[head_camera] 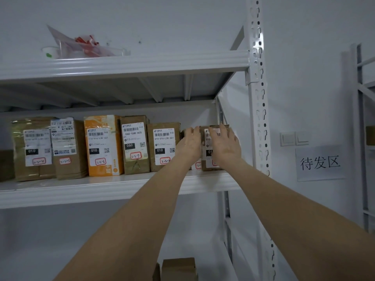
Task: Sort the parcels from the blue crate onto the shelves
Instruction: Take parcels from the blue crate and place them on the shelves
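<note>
A small brown parcel (205,130) with a white shipping label stands at the right end of the white middle shelf (113,186). My right hand (224,146) lies flat against its front, fingers spread over the label. My left hand (190,144) rests on its left side and on the low parcel (183,133) beside it. To the left stands a row of labelled parcels, among them a brown one marked 010 (163,147), a taller one marked 060 (135,145) and an orange one (103,146). The blue crate is out of view.
The white upright post (258,88) stands just right of the parcel. A clear tray of papers (87,47) sits on the top shelf. Below, the top of another brown box (178,268) shows. A wall switch (294,138) and a paper sign (319,162) are on the right wall.
</note>
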Demonstrator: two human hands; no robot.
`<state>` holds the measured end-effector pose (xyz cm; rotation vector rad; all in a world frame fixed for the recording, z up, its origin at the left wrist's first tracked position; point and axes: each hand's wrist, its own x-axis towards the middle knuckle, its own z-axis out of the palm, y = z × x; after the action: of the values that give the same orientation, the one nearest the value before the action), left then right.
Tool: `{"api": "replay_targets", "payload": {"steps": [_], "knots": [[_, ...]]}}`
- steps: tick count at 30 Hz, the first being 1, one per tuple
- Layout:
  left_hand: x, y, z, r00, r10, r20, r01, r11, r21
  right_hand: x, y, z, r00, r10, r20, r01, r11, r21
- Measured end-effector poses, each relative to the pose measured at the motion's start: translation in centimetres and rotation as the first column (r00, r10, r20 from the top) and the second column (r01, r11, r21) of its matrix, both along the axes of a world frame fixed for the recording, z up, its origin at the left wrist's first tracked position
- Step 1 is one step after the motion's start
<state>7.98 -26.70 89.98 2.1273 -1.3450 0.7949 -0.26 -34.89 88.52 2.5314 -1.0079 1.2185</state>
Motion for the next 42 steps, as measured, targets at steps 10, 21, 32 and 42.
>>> {"api": "replay_targets", "payload": {"steps": [10,21,32,42], "knots": [[0.5,6.3,-3.9,0.992,0.126,0.026,-0.127,0.991,0.034,0.7,6.1,-3.2,0.998,0.045,-0.047,-0.049,0.996,-0.076],[1.1,12.1,-16.0,0.994,0.087,-0.069,-0.076,0.986,0.149,-0.5,12.4,-14.1,0.989,0.102,-0.103,-0.110,0.991,-0.073],[-0.1,14.0,-37.1,0.973,0.081,-0.217,0.038,0.868,0.494,-2.4,15.4,-36.6,0.916,0.152,-0.370,-0.045,0.958,0.282],[-3.2,17.5,-57.6,0.887,0.160,-0.434,0.257,0.609,0.750,-7.4,18.2,-56.7,0.817,0.239,-0.525,0.237,0.690,0.684]]}}
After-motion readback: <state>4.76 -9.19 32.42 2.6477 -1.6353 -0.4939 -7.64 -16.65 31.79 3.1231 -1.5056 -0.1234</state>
